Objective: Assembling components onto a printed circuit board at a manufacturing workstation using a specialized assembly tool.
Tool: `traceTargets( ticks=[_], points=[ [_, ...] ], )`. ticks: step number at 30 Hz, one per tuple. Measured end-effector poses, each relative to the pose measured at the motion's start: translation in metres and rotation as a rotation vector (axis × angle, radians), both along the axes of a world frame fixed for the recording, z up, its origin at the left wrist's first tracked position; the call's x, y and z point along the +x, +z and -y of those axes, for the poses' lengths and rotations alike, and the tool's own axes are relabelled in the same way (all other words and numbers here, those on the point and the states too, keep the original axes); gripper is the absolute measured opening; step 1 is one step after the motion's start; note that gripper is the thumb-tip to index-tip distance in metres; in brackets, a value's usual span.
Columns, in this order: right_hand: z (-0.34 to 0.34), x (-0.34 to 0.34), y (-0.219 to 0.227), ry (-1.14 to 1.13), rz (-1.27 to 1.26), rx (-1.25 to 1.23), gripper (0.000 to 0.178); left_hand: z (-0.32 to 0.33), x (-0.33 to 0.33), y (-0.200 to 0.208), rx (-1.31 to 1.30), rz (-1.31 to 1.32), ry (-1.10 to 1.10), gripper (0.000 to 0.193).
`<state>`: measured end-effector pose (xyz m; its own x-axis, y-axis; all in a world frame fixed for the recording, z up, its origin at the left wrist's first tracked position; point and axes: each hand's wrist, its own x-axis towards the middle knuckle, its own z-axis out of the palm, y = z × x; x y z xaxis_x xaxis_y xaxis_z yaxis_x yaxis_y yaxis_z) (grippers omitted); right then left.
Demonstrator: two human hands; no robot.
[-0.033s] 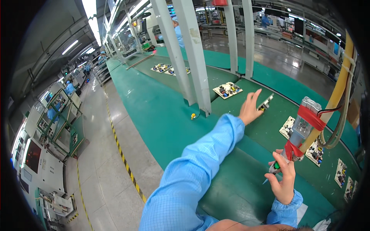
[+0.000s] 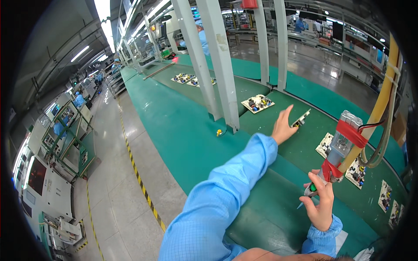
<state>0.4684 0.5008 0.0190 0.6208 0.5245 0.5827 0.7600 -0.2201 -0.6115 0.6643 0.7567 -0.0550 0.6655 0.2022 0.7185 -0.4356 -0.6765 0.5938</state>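
Observation:
My left hand (image 2: 284, 127) reaches over the green belt with its fingers stretched upward. A small circuit board (image 2: 301, 118) stands tilted, nearly edge-on, its lower end against the hand; the thumb's grip is mostly hidden. My right hand (image 2: 321, 202) is wrapped round a hand-held dispenser (image 2: 314, 185) with a green button and a thin blue tip pointing down to the left. Red tape (image 2: 350, 134) binds the dispenser's grey upper body to a yellow pole (image 2: 374, 111). Beyond the left hand, a populated circuit board (image 2: 257, 103) lies flat on the belt.
More circuit boards lie along the belt at right, one of them (image 2: 355, 173) partly behind the pole. Several others (image 2: 183, 78) lie farther off. Grey metal posts (image 2: 224, 69) rise beside the belt. A yellow button (image 2: 219, 132) sits at a post's foot. Cables (image 2: 387, 130) hang at right.
My left hand's fingers have drawn closer together, and the hand and tilted board have shifted slightly. The right hand and dispenser look unmoved.

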Motion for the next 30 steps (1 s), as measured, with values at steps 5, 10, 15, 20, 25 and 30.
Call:
traceTargets(
  ticks=[5, 10, 15, 20, 25, 30],
  points=[
    [-0.002, 0.0, 0.001, -0.016, -0.023, -0.008, 0.064, 0.017, 0.024, -0.025, -0.644, -0.249, -0.138, 0.045],
    [-0.015, -0.005, 0.005, 0.043, -0.014, 0.034, 0.062, -0.032, 0.013, -0.005, -1.476, -0.128, -0.666, 0.057],
    [0.012, -0.022, 0.012, 0.02, -0.027, 0.041, 0.062, -0.026, -0.103, 0.043, -1.259, -0.422, -0.832, 0.037],
    [0.002, -0.016, 0.018, 0.057, -0.062, -0.051, 0.059, -0.032, -0.213, 0.018, -1.265, -0.745, -0.716, 0.038],
    [-0.04, -0.006, 0.04, 0.2, -0.042, -0.117, 0.057, -0.019, -0.301, 0.03, -1.347, -0.951, -0.788, 0.058],
    [-0.068, -0.019, 0.038, 0.251, -0.023, -0.026, 0.051, 0.0, -0.325, 0.013, -1.353, -1.168, -0.81, 0.056]
  ],
)
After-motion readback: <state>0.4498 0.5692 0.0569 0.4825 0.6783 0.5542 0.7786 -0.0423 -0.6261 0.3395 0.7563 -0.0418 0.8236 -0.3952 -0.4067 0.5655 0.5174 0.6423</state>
